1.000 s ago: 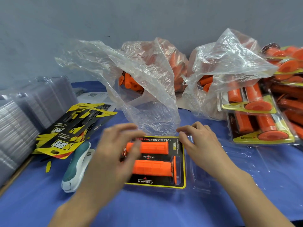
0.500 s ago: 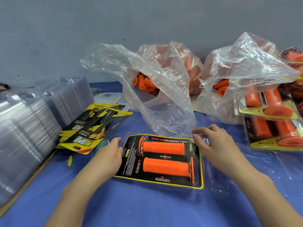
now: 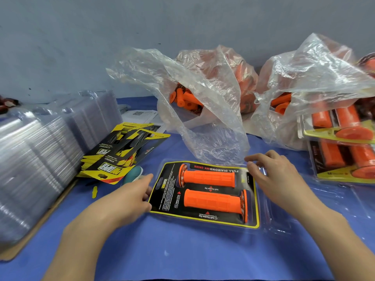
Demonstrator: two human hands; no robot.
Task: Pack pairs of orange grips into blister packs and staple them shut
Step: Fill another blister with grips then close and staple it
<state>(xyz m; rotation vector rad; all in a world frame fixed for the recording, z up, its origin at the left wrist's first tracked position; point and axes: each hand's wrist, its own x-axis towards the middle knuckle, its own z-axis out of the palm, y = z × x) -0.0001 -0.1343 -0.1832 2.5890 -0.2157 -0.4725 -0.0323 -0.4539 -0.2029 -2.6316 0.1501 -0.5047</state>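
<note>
A blister pack (image 3: 166, 180) with a black and yellow card lies flat on the blue table in front of me. Two orange grips, the upper grip (image 3: 209, 177) and the lower grip (image 3: 213, 200), lie side by side in it. Its clear lid (image 3: 284, 226) lies unfolded to the right. My left hand (image 3: 127, 199) touches the pack's left edge with relaxed fingers, just below a teal stapler (image 3: 134, 173). Loosely bent fingers of my right hand (image 3: 278, 179) rest at the pack's upper right corner. Neither hand holds anything.
Two plastic bags of loose orange grips, one in the middle (image 3: 203, 118) and one to the right (image 3: 304, 88), stand behind the pack. Finished packs (image 3: 345, 151) pile up at the right. Printed cards (image 3: 121, 153) and stacked clear shells (image 3: 40, 155) fill the left.
My left hand has left the top of the grips and moved left to the pack's edge beside the stapler. My right hand stays at the upper right corner.
</note>
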